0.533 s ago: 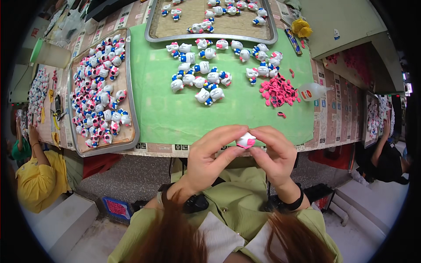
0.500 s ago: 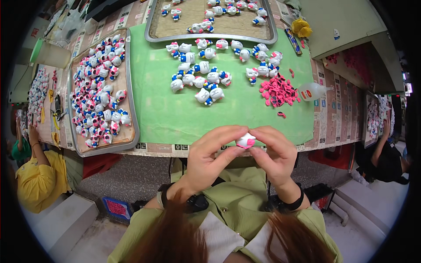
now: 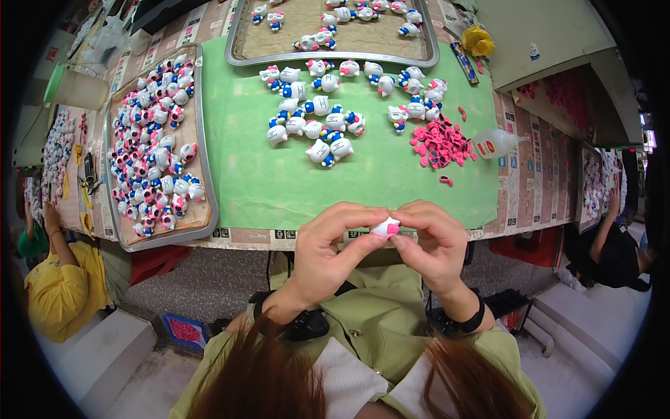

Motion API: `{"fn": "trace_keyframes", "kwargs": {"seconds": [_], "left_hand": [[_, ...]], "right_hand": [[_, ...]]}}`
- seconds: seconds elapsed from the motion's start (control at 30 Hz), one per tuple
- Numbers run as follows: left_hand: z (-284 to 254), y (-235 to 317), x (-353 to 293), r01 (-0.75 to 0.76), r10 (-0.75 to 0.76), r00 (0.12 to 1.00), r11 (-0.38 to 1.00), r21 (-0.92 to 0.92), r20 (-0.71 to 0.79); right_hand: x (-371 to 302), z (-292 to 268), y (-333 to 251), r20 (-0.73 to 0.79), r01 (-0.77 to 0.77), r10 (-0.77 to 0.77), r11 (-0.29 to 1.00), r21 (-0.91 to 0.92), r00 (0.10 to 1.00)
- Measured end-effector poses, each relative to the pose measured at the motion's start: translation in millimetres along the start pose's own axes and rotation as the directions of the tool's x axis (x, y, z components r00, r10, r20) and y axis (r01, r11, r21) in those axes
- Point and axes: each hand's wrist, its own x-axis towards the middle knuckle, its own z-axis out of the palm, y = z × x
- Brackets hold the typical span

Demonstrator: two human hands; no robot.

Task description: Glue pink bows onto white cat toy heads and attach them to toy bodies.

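Observation:
Between my two hands, over the near edge of the table, is a small white cat figurine [image 3: 385,227] with pink on it. My left hand [image 3: 333,246] pinches it from the left with thumb and forefinger. From the other side my right hand [image 3: 434,244] grips it the same way, the thumb near its pink part. Fingers cover much of the figurine. Beyond my hands, several white and blue cat figurines [image 3: 319,105] lie on a green sheet [image 3: 265,188]. To their right is a heap of small pink pieces [image 3: 441,143].
A metal tray [image 3: 209,140] packed with figurines stands at left; another tray [image 3: 335,59] with figurines is at the back. A clear bottle [image 3: 492,144] lies right of the pink heap. Yellow crumpled material [image 3: 479,42] sits back right. People work at both sides, one in a yellow shirt [image 3: 66,290].
My hands and the figurine have shifted slightly left. The figurine appears turned a little between my fingers, its pink part still facing up. Both hands keep their pinch.

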Motion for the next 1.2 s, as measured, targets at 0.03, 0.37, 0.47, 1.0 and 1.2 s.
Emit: {"fn": "trace_keyframes", "kwargs": {"seconds": [0.03,0.37,0.47,1.0,1.2], "left_hand": [[0.2,0.6,0.1,0.007,-0.007,1.0,1.0,-0.005,-0.002],[-0.1,-0.8,-0.1,0.013,-0.012,1.0,1.0,0.009,-0.014],[-0.2,-1.1,-0.1,0.011,-0.011,1.0,1.0,0.021,-0.011],[2.0,-3.9,-0.8,0.01,-0.01,0.999,1.0,0.006,-0.053],[-0.4,1.1,4.9,-0.05,0.051,0.997,0.999,0.012,-0.06]], "right_hand": [[-0.7,0.2,0.9,-0.004,-0.01,0.01,1.0,0.006,1.0],[-1.1,1.8,2.4,-0.022,-0.052,0.053,0.998,0.038,0.998],[-1.4,1.0,2.5,-0.019,-0.056,0.057,0.998,0.04,0.998],[-2.2,-0.4,4.0,0.007,-0.069,0.069,0.996,0.051,0.998],[3.2,8.3,2.4,-0.01,-0.003,0.002,0.999,-0.054,1.0]]}}
